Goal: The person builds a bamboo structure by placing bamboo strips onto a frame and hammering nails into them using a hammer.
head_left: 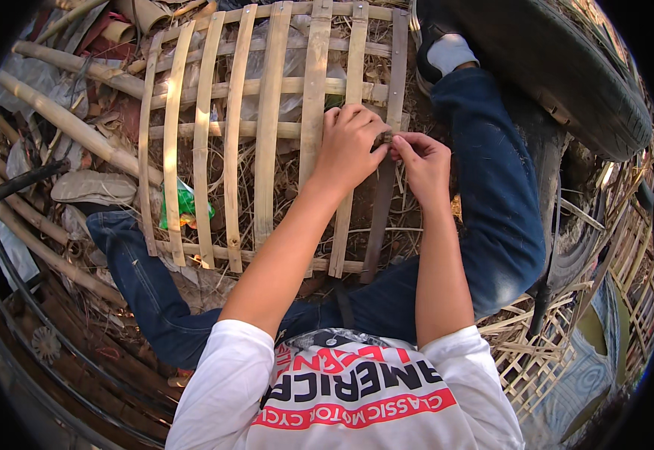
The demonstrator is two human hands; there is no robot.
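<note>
A lattice frame of pale, flat bamboo slats (269,150) lies across the ground between my legs, its long slats crossed by several thinner strips. My left hand (348,144) is curled over the lattice near its right edge, fingers bent around a slat and partly hiding it. Close beside it, my right hand (424,166) pinches with thumb and forefinger. A small brownish bit (384,139) shows between the two hands; its kind is too small to tell. The outermost slat on the right (389,180) is darker than the others.
Bamboo poles (79,124) and plastic scraps lie at left, near a black metal frame (12,255). A green wrapper (183,204) sits under the lattice. A large black tyre (567,67) stands at upper right; woven bamboo (541,352) lies at lower right.
</note>
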